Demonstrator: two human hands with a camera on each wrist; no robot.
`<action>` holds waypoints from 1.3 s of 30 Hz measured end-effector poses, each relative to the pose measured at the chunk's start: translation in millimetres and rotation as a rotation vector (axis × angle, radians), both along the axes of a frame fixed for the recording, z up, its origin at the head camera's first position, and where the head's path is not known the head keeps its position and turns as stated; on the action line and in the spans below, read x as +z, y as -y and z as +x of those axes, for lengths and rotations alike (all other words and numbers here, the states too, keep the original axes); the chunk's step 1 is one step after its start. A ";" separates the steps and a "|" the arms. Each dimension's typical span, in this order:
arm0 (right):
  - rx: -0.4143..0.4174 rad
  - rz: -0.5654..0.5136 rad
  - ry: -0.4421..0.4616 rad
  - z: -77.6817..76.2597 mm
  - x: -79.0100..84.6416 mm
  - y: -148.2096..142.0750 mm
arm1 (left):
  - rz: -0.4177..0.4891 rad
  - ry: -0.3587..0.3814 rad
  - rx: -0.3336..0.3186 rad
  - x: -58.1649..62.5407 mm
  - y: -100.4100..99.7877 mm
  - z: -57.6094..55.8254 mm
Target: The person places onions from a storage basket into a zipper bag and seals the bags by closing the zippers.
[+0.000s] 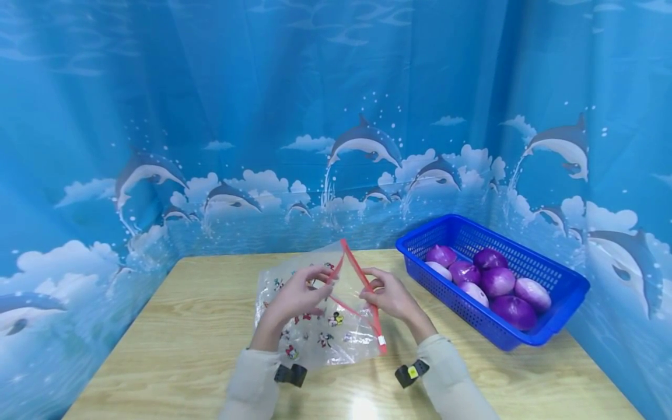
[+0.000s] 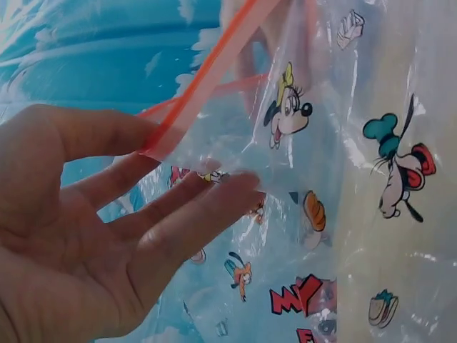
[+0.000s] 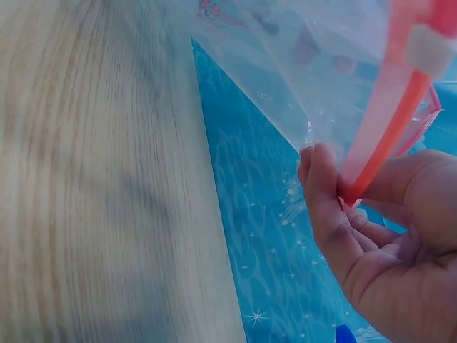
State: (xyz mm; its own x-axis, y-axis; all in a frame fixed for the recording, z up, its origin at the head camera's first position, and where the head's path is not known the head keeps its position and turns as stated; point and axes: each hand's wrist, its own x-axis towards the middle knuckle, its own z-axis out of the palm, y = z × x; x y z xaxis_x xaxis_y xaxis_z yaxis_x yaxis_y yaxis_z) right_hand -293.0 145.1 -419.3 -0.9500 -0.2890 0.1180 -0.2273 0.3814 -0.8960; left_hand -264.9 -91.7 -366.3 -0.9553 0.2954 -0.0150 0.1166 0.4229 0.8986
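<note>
Between both hands is a clear zip bag (image 1: pixel 310 341) with printed cartoon figures and a red zip edge; its mouth is spread apart. My left hand (image 1: pixel 299 291) pinches one side of the red edge between thumb and finger, with the other fingers behind the plastic in the left wrist view. On the opposite side my right hand (image 1: pixel 389 294) pinches the other red strip (image 3: pixel 389 136). A white slider (image 1: pixel 381 340) sits near the strip's lower end. Cartoon prints such as a dog in a green hat (image 2: pixel 400 161) show on the bag's side.
A blue plastic basket (image 1: pixel 569 286) stands at the right of the wooden table (image 1: pixel 173 326), holding several purple onions (image 1: pixel 497 282) and paler ones. Blue curtains (image 1: pixel 262 116) printed with dolphins hang behind and at both sides of the table.
</note>
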 end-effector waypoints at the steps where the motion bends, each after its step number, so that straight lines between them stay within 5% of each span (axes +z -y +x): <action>1: 0.001 0.000 0.001 -0.1 -0.3 -0.4 | 0.016 0.010 0.000 -0.1 1.7 -0.4; 15: 0.022 -0.019 0.030 -1.0 0.5 -5.4 | 0.131 -0.017 0.048 3.2 18.2 -3.7; 25: 0.089 -0.008 0.047 0.3 -0.2 -3.4 | 0.013 -0.101 0.102 2.8 17.5 -5.0; 39: 0.134 0.004 0.111 3.3 3.6 -4.6 | -0.091 -0.067 0.167 13.2 19.8 2.3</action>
